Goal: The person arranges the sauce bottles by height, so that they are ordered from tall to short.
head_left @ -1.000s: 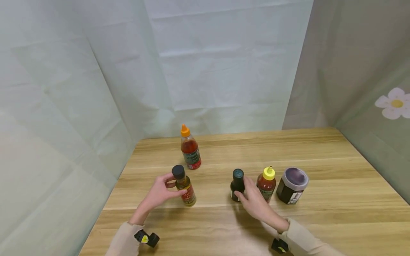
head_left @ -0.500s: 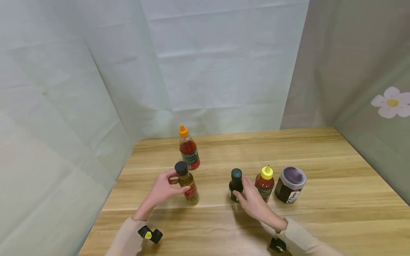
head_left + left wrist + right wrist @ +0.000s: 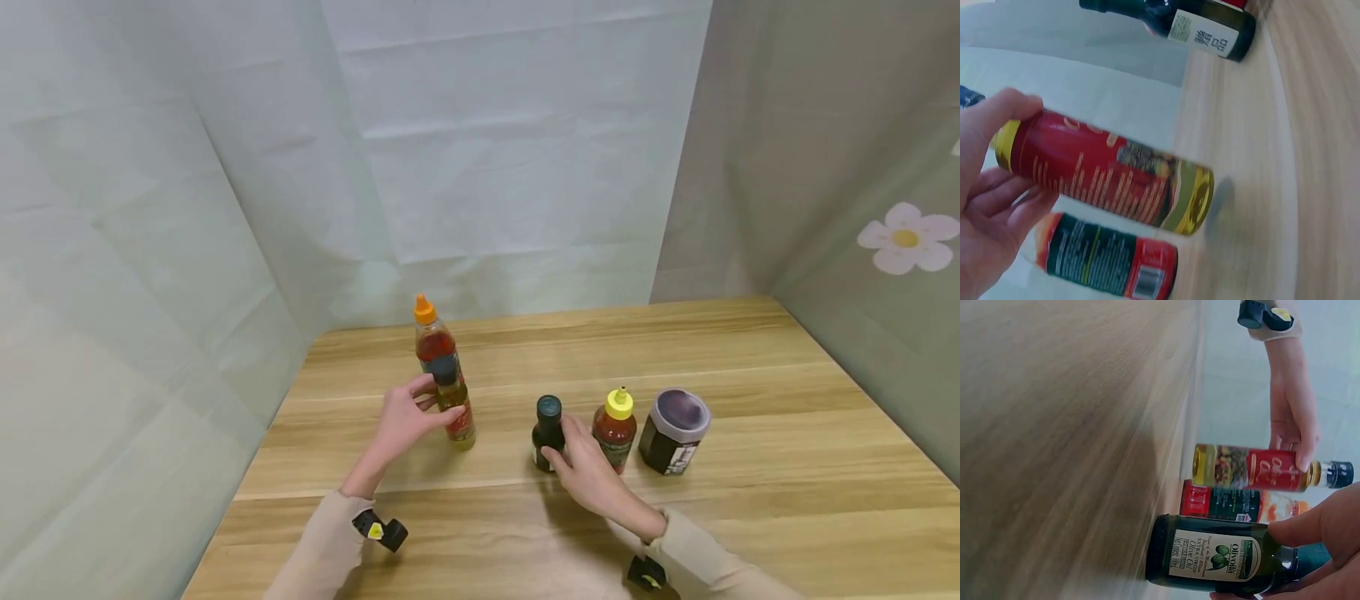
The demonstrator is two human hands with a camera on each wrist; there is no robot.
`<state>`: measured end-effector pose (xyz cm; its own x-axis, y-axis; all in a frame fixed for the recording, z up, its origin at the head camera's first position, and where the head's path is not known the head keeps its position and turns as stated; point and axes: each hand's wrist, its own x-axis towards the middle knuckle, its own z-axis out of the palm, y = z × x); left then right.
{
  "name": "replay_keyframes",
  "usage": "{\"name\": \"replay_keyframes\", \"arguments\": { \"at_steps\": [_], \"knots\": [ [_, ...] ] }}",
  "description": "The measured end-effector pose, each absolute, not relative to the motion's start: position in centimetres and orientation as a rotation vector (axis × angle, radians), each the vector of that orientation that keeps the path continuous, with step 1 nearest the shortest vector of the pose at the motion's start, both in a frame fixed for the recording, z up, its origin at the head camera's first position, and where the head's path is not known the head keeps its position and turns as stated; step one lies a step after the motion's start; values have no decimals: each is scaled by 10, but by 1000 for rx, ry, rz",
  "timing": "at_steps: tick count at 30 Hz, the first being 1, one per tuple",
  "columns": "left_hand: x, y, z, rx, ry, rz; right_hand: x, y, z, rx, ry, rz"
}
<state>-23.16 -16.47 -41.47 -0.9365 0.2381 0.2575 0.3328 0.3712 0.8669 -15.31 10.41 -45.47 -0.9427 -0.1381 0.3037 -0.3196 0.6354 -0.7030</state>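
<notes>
Tabletop (image 3: 787, 442), left forearm (image 3: 330, 533) slanting inward, fingers (image 3: 1004, 194) pinching red-labelled bottle (image 3: 1107, 169)

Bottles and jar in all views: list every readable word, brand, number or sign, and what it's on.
"olivoilà": dark green bottle, front label
"EXTRA VIRGIN": same label
"Olive Oil": same label
"赠品": white sticker on the dark green bottle
"Olive", probably: red-labelled bottle; rest blurred
Orange-capped bottle, yellow-capped bottle, dark jar: too small or blurred

table (image 3: 787, 467): smooth wood-grain surface, slight sheen. backdrop (image 3: 510, 167): matt, creased, cloth-like. dark green bottle (image 3: 547, 439): glossy, glass-like; paper-like label (image 3: 1214, 555): matt. red-labelled bottle (image 3: 1107, 170): smooth, glossy. yellow nozzle cap (image 3: 619, 405): smooth plastic.
</notes>
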Motion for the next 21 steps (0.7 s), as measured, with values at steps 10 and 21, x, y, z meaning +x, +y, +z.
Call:
{"name": "replay_keyframes", "arguments": {
  "at_steps": [10, 21],
  "knots": [
    [-244, -141, -411, -370, -2508, -1551, -153, 104, -455, 362, -2641, 1182],
    [-261, -117, -415, -324, -2413, -1589, -152, 103, -456, 365, -2640, 1188]
  ]
}}
